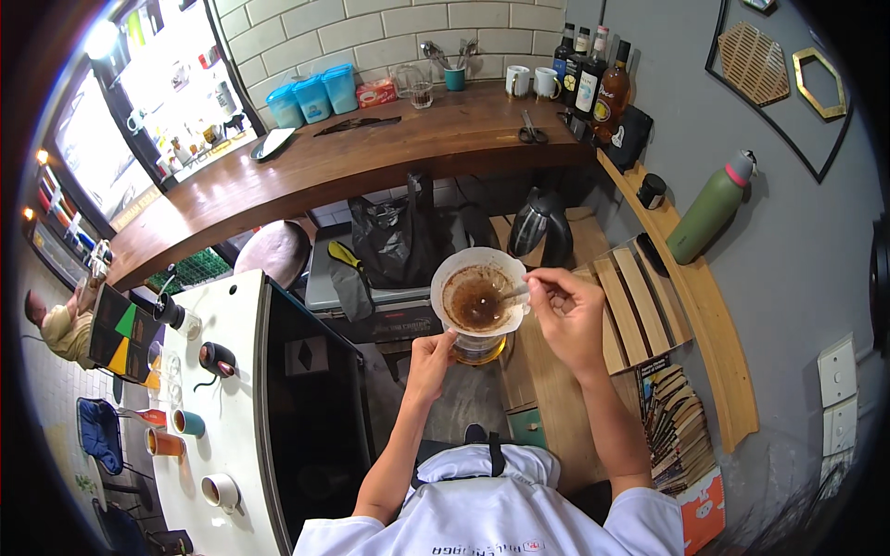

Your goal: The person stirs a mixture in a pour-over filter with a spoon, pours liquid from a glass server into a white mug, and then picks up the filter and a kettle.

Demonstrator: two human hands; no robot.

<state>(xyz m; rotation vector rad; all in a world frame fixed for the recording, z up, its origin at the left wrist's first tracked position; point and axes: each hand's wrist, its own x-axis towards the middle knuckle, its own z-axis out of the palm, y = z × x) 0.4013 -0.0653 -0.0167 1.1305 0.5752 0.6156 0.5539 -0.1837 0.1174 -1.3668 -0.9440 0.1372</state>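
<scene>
So from the head camera, front and centre there's a pale filter cone (449,274) with wet brown coffee grounds (475,298) in it, right above a glass carafe (479,351) with some amber colour showing; can't tell if the two touch. The left hand (430,365) is closed at the cone's lower-left edge, though exactly which bit it's pinching is hidden. The right hand (567,310) has its fingers pinched round a spoon (515,292), tip end down in the grounds. Just behind the cone sits a silver-and-black kettle (540,232), with a black plastic bag (393,243) to its left. Further back, a long dark wooden worktop (371,153) carries blue tubs (312,98), scissors (531,132), two white mugs (532,82) and some bottles (591,83). Off left, a white worktop (243,435) has more cups, and a green flask (712,209) leans by the wall on the right.
</scene>
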